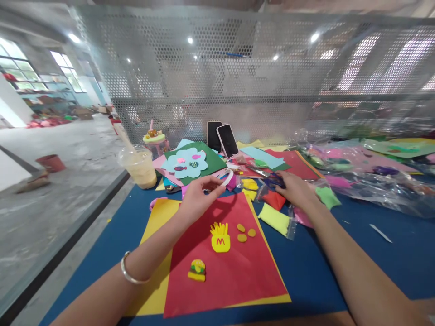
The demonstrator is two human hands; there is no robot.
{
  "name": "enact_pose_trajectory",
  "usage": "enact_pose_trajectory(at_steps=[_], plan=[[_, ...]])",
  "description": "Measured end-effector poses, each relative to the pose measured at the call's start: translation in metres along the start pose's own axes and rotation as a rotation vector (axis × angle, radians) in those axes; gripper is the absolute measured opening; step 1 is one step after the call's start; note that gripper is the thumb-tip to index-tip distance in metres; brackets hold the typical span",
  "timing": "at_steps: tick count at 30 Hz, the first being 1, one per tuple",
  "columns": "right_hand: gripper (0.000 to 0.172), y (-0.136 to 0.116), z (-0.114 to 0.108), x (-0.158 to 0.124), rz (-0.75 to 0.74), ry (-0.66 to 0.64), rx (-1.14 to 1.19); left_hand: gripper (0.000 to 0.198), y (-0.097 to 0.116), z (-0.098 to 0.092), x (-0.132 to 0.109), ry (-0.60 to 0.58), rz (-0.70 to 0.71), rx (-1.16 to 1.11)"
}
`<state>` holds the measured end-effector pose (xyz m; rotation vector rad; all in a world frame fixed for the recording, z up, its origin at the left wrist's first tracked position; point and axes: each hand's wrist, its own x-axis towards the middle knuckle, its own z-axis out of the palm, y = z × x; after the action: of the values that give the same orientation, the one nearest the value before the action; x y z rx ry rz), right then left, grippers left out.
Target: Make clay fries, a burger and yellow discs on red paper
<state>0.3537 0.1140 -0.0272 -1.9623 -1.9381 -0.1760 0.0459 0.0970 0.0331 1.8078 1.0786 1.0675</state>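
Note:
My left hand [200, 197] pinches a white curved band [228, 177], which looks like the rim of a tape roll, above the top edge of a red sheet [224, 290]. My right hand [294, 188] has its fingers closed on the dark blue handles of a pair of scissors [261, 172], whose blades point left. Flat on the red sheet lie a yellow clay fries box [220, 243] with a red M, a small clay burger [197, 268] and three tan clay discs [241, 237]. Under the red sheet is a yellow sheet [149, 280].
Clay packets, among them a pale yellow one [274, 219] and a red one [273, 200], lie near my right hand. A drink cup [139, 167] stands at the table's left edge. Two phones [227, 140] lean at the back by a perforated metal screen [210, 81]. Plastic bags [374, 190] lie right.

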Motion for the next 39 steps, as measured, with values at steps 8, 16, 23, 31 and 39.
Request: enact_pose_trajectory(at_steps=[8,16,23,31,39], plan=[[0.047,-0.044,-0.045,-0.026,-0.073,0.108,0.449,0.018,0.004,-0.004,-0.003,0.177,0.036,-0.033],[0.054,-0.086,-0.047,-0.045,-0.203,0.037,0.406,0.015,0.001,-0.003,-0.003,0.217,0.042,-0.133],[0.051,-0.089,-0.044,-0.044,-0.200,0.075,0.378,0.014,0.002,-0.001,-0.004,0.232,0.076,-0.126],[0.045,-0.089,-0.038,-0.046,-0.182,0.207,0.273,0.016,0.003,0.002,-0.006,0.269,0.076,-0.172],[0.048,-0.089,-0.039,-0.048,-0.230,0.217,0.284,0.015,0.004,0.000,-0.007,0.270,0.086,-0.140]])
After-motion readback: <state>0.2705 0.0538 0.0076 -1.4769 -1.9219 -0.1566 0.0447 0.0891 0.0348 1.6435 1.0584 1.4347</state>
